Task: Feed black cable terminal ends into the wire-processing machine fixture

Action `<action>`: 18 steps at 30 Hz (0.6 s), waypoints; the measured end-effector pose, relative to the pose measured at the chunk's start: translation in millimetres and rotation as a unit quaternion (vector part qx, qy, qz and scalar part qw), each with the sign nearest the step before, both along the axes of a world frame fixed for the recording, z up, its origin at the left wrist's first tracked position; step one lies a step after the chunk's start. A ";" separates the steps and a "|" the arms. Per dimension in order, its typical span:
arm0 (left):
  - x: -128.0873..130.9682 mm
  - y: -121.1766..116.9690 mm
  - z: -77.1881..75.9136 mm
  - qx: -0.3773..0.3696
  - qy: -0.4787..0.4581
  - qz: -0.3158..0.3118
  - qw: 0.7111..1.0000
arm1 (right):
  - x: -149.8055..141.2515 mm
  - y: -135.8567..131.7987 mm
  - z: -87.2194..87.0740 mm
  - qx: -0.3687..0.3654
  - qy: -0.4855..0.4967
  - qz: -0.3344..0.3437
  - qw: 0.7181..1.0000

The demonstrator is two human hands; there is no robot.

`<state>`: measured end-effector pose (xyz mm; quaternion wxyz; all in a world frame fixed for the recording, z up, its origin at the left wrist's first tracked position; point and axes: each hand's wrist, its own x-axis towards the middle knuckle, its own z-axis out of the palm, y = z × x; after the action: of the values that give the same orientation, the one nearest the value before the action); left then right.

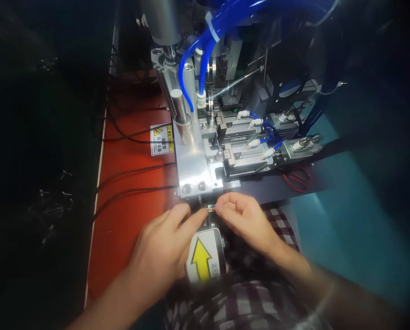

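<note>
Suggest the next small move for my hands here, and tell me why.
I'd probably straighten the small part with a gentle nudge before letting go. The right hand seems to pinch one end, the left hand has a fingertip at the other, and thin strands stick out unevenly just in front of the bolted metal plate.

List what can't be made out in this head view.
Tiny shiny piece at the bare right hand's fingertips: head view; too small to identify, partly covered by fingers.
Bare left hand's grip: head view; its own back hides the underside.
Thick blue tubing: head view; top edge cuts it off.
Thin pale scraps: head view; too small and dim.
</note>
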<state>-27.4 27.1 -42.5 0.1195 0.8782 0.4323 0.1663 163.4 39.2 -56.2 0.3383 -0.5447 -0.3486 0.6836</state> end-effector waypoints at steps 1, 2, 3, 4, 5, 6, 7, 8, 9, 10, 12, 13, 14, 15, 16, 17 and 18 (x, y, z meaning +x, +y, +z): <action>-0.4 -0.1 -0.3 0.000 0.002 0.002 1.000 | -0.2 0.7 -0.2 -0.010 0.008 0.003 1.000; -0.7 -0.1 -0.7 -0.001 0.006 0.002 1.000 | -0.4 1.5 -0.5 -0.022 0.018 0.006 1.000; -1.0 -0.2 -0.9 -0.003 0.010 0.002 1.000 | -0.7 2.2 -0.8 -0.033 0.029 0.009 0.999; -1.2 -0.2 -0.9 -0.002 0.013 0.002 1.000 | -1.0 2.8 -0.9 -0.040 0.037 0.011 0.998; -1.3 -0.1 -0.7 -0.002 0.016 0.002 1.000 | -1.2 3.1 -0.8 -0.045 0.041 0.013 0.998; -1.3 -0.1 -0.2 -0.001 0.017 0.000 1.000 | -1.4 3.1 -0.5 -0.046 0.038 0.016 0.998; -1.2 -0.1 0.4 -0.001 0.020 -0.003 1.000 | -1.4 3.0 0.2 -0.043 0.027 0.018 0.999; -1.0 -0.1 1.3 0.001 0.023 -0.006 1.000 | -1.4 2.8 1.1 -0.035 0.010 0.017 0.999; -0.8 0.0 2.2 0.001 0.029 -0.008 1.000 | -1.3 2.7 2.3 -0.028 -0.006 0.016 0.999; -0.5 0.1 3.0 0.001 0.035 -0.010 0.999 | -1.0 2.9 3.6 -0.026 -0.018 0.015 0.999; 0.1 0.4 4.3 0.002 0.045 -0.009 0.999 | 0.0 3.9 6.2 -0.037 -0.018 0.021 0.999; 0.4 0.6 4.5 0.000 0.049 -0.008 0.999 | 0.7 4.7 7.3 -0.047 -0.008 0.029 0.998; 0.6 0.8 4.6 -0.003 0.051 -0.007 0.999 | 1.5 5.3 8.1 -0.055 0.002 0.039 0.998; 0.8 1.0 4.5 -0.005 0.051 -0.006 0.999 | 2.4 5.5 8.5 -0.057 0.010 0.047 0.997; 0.8 1.2 4.2 -0.007 0.051 -0.006 0.999 | 3.3 5.2 8.7 -0.053 0.010 0.051 0.997; 0.7 1.2 3.8 -0.007 0.050 -0.005 0.999 | 4.1 4.3 8.5 -0.043 0.003 0.052 0.998; 0.6 1.2 3.4 -0.004 0.047 -0.005 0.999 | 4.8 2.9 8.1 -0.029 -0.009 0.048 0.998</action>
<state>-26.8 28.3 -39.1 0.1038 0.8866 0.4337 0.1227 168.2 42.1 -48.2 0.2865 -0.5431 -0.3575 0.7037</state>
